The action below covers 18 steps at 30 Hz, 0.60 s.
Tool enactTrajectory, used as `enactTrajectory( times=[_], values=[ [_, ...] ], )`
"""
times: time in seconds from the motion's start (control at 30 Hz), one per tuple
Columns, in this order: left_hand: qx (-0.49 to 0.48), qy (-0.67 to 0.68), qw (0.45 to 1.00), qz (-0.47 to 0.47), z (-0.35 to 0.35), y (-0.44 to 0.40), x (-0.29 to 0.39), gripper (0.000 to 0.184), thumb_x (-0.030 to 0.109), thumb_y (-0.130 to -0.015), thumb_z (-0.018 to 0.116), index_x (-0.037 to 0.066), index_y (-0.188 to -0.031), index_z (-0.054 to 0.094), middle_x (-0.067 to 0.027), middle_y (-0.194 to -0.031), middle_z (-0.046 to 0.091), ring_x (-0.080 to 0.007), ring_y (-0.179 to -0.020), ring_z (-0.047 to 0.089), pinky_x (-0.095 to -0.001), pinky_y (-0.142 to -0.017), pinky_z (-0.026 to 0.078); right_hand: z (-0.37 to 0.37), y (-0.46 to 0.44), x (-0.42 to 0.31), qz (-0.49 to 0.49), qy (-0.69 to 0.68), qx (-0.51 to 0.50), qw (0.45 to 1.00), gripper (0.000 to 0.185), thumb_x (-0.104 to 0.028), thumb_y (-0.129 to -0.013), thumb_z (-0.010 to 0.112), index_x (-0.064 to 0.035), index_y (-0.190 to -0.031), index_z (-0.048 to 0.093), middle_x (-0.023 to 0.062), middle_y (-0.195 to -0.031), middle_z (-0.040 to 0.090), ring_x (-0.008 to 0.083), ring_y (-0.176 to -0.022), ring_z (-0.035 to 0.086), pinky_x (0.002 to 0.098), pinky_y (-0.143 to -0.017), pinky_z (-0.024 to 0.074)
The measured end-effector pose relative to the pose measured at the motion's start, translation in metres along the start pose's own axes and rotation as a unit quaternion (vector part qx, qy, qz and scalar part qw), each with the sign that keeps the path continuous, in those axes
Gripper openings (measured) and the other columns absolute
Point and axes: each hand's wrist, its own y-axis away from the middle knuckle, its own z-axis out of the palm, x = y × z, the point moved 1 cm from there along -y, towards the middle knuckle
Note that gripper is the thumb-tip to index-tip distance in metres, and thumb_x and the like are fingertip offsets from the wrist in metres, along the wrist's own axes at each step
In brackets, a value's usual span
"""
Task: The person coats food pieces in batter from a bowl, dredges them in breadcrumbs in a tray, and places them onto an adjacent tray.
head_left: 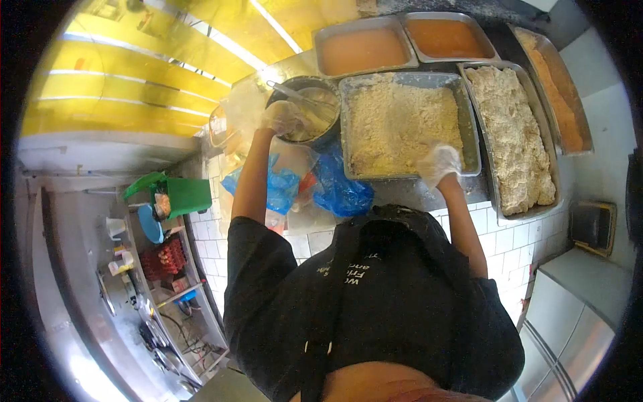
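Note:
My left hand (pixel 284 119), in a clear plastic glove, reaches over the near-left rim of a dark round pot (pixel 305 142) holding pale, wet contents (pixel 318 110). Its fingers curl around something pale that I cannot make out. A long-handled metal utensil (pixel 288 90) leans in the same pot. In a floury glove, my right hand (pixel 441 165) is low over the front right corner of a metal tray (pixel 410 175) of yellowish crumbs (pixel 402 120). Its fingers point into the crumbs, loosely apart, with nothing seen in them.
Two trays of orange liquid (pixel 365 50) (pixel 449 38) stand behind. To the right are a long tray of flour-coated pieces (pixel 512 141) and a tray of orange-brown crumbs (pixel 559 94). Blue plastic bags (pixel 341 191) lie at the front edge. A green bin (pixel 189 197) stands left.

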Motion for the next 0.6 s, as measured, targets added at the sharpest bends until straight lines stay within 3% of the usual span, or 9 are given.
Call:
enactTrajectory(
  times=[0.03, 0.13, 0.2, 0.23, 0.3, 0.37, 0.4, 0.47, 0.6],
  values=[
    [0.026, -0.039, 0.999, 0.012, 0.003, 0.000, -0.005, 0.020, 0.027, -0.089, 0.061, 0.014, -0.088, 0.075, -0.0101, -0.091, 0.075, -0.0270, -0.086, 0.071, -0.0397, -0.078, 0.056, 0.002, -0.008, -0.014, 0.003, 0.021, -0.076, 0.997, 0.066, -0.060, -0.090, 0.057, -0.0119, -0.134, 0.063, 0.0215, -0.133, 0.063, 0.0348, -0.125, 0.059, 0.0439, -0.107, 0.0444],
    [-0.049, -0.020, 0.996, -0.077, 0.031, -0.008, -0.014, 0.028, 0.028, -0.095, 0.054, 0.010, -0.087, 0.074, -0.0147, -0.088, 0.074, -0.0299, -0.083, 0.072, -0.0440, -0.072, 0.055, -0.011, -0.011, -0.087, -0.132, 0.069, -0.149, 0.978, 0.080, -0.065, -0.088, 0.055, -0.0105, -0.147, 0.050, 0.0224, -0.146, 0.053, 0.0387, -0.131, 0.054, 0.0465, -0.112, 0.0401],
    [-0.038, -0.041, 0.998, -0.029, -0.005, -0.010, -0.004, 0.040, 0.040, -0.098, 0.052, 0.009, -0.085, 0.073, -0.0168, -0.086, 0.073, -0.0336, -0.080, 0.071, -0.0463, -0.071, 0.054, 0.023, -0.026, -0.084, -0.137, 0.094, -0.158, 0.973, 0.084, -0.066, -0.088, 0.055, -0.0107, -0.151, 0.045, 0.0219, -0.151, 0.049, 0.0408, -0.133, 0.052, 0.0477, -0.113, 0.0388],
    [-0.020, -0.047, 0.999, 0.008, -0.016, -0.013, -0.003, 0.045, 0.046, -0.099, 0.052, 0.009, -0.084, 0.073, -0.0175, -0.084, 0.073, -0.0354, -0.078, 0.071, -0.0471, -0.071, 0.054, 0.029, -0.026, -0.081, -0.184, 0.110, -0.036, 0.976, 0.085, -0.064, -0.087, 0.056, -0.0114, -0.152, 0.042, 0.0217, -0.153, 0.045, 0.0427, -0.134, 0.050, 0.0484, -0.114, 0.0376],
    [0.025, -0.014, 0.999, -0.014, -0.036, -0.009, 0.002, 0.040, 0.045, -0.098, 0.053, 0.012, -0.088, 0.074, -0.0168, -0.083, 0.073, -0.0353, -0.078, 0.070, -0.0469, -0.071, 0.054, 0.039, -0.039, -0.069, -0.222, 0.125, 0.089, 0.963, 0.086, -0.063, -0.087, 0.057, -0.0121, -0.154, 0.040, 0.0214, -0.156, 0.042, 0.0446, -0.136, 0.048, 0.0492, -0.115, 0.0364],
    [0.083, 0.074, 0.993, -0.041, -0.062, -0.005, 0.014, 0.029, 0.037, -0.098, 0.055, 0.017, -0.098, 0.075, -0.0160, -0.084, 0.073, -0.0334, -0.077, 0.070, -0.0460, -0.071, 0.055, 0.046, -0.064, -0.035, -0.257, 0.081, -0.077, 0.960, 0.076, -0.057, -0.088, 0.058, -0.0138, -0.150, 0.048, 0.0218, -0.150, 0.049, 0.0422, -0.130, 0.054, 0.0492, -0.111, 0.0411],
    [0.113, 0.118, 0.985, -0.050, -0.076, -0.002, 0.021, 0.025, 0.033, -0.098, 0.056, 0.019, -0.103, 0.076, -0.0156, -0.084, 0.073, -0.0325, -0.076, 0.070, -0.0456, -0.071, 0.055, 0.056, -0.075, -0.014, -0.253, 0.083, -0.081, 0.960, 0.076, -0.057, -0.088, 0.058, -0.0138, -0.150, 0.048, 0.0218, -0.150, 0.049, 0.0422, -0.130, 0.054, 0.0492, -0.111, 0.0411],
    [0.129, 0.089, 0.988, -0.004, -0.136, 0.001, 0.071, 0.023, 0.027, -0.096, 0.058, 0.022, -0.110, 0.075, -0.0123, -0.087, 0.073, -0.0305, -0.076, 0.070, -0.0433, -0.073, 0.057, 0.069, -0.094, 0.026, -0.265, 0.088, -0.060, 0.958, 0.046, -0.044, -0.088, 0.062, -0.0071, -0.112, 0.075, 0.0245, -0.119, 0.069, 0.0378, -0.108, 0.068, 0.0478, -0.094, 0.0520],
    [0.212, 0.130, 0.968, -0.033, -0.134, -0.029, 0.115, 0.032, 0.021, -0.093, 0.060, 0.020, -0.122, 0.071, -0.0060, -0.094, 0.072, -0.0254, -0.082, 0.071, -0.0396, -0.074, 0.058, 0.023, -0.080, 0.049, -0.200, 0.151, -0.046, 0.967, 0.043, -0.041, -0.087, 0.063, -0.0062, -0.108, 0.075, 0.0254, -0.116, 0.069, 0.0373, -0.106, 0.069, 0.0471, -0.090, 0.0534]
  ],
)
